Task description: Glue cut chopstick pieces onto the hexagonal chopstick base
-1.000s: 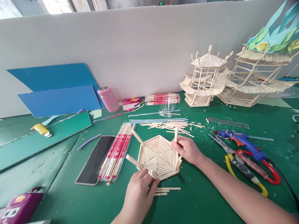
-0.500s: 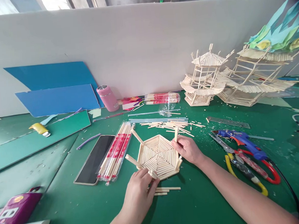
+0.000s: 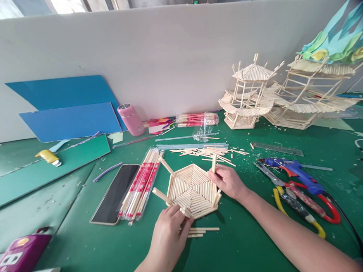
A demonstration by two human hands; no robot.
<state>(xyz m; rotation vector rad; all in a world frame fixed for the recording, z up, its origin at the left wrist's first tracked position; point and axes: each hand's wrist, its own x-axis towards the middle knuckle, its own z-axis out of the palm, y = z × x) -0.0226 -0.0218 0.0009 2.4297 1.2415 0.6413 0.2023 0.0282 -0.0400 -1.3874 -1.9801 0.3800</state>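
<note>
A hexagonal panel of glued wooden sticks (image 3: 191,188) lies on the green mat, with short posts standing up at its corners. My left hand (image 3: 169,234) grips the panel's near edge, fingers curled round a corner post. My right hand (image 3: 228,181) pinches an upright stick (image 3: 213,163) at the panel's right far corner. A few loose sticks (image 3: 200,231) lie just in front of the panel.
A pack of chopsticks (image 3: 143,184) and a phone (image 3: 115,194) lie left of the panel. More cut sticks (image 3: 207,152) lie behind it. A blue glue gun (image 3: 291,169), pliers (image 3: 298,210) and scissors sit right. Stick pavilion models (image 3: 247,94) stand at the wall; a pink bottle (image 3: 130,119) too.
</note>
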